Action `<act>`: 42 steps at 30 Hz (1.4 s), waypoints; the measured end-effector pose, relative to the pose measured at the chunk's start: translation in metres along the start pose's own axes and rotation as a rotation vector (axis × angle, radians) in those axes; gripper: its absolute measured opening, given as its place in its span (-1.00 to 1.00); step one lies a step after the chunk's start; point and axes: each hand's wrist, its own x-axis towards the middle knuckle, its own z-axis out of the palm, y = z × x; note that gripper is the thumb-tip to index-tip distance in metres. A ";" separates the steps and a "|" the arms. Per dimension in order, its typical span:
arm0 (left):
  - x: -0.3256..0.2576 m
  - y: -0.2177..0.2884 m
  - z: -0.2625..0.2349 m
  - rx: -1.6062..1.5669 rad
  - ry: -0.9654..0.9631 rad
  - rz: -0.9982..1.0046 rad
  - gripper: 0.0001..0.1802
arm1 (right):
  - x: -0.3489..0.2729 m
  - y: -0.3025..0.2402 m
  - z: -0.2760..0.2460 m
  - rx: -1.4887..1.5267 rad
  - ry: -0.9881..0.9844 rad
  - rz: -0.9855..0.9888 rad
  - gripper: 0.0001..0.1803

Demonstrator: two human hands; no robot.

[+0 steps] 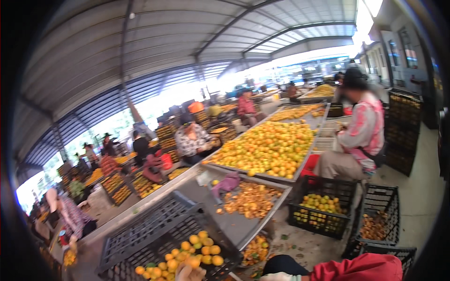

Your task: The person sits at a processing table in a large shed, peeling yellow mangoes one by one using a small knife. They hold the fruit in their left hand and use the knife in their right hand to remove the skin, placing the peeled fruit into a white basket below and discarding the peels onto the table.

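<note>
Where a black latticed plastic crate (218,228) fills the lower edge, round, glossy orange-yellow fruits (181,256), some tinged green, lie heaped inside. Left hand (190,272): against these fruits, partly cropped; grip cannot be told. Right hand (281,277): below a red fabric sleeve (358,269), mostly cropped; state cannot be told. Beyond: grey metal tray (238,228), brownish-orange pieces (248,200), crumpled purple cloth (227,184).
</note>
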 end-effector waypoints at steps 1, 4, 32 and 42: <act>-0.016 -0.007 0.011 -0.131 -0.083 -0.057 -0.70 | -0.003 -0.005 -0.004 -0.016 0.019 0.001 -0.81; -0.050 -0.036 0.018 -0.257 -0.195 -0.120 -0.56 | -0.006 -0.011 -0.008 -0.027 0.022 0.003 -0.79; -0.096 -0.073 0.044 0.865 -0.264 0.053 -0.36 | 0.026 -0.034 -0.003 -0.072 -0.303 0.110 -0.79; -0.111 -0.063 0.047 0.998 -0.273 0.020 -0.49 | 0.031 -0.025 0.001 -0.387 -0.378 -0.062 -0.75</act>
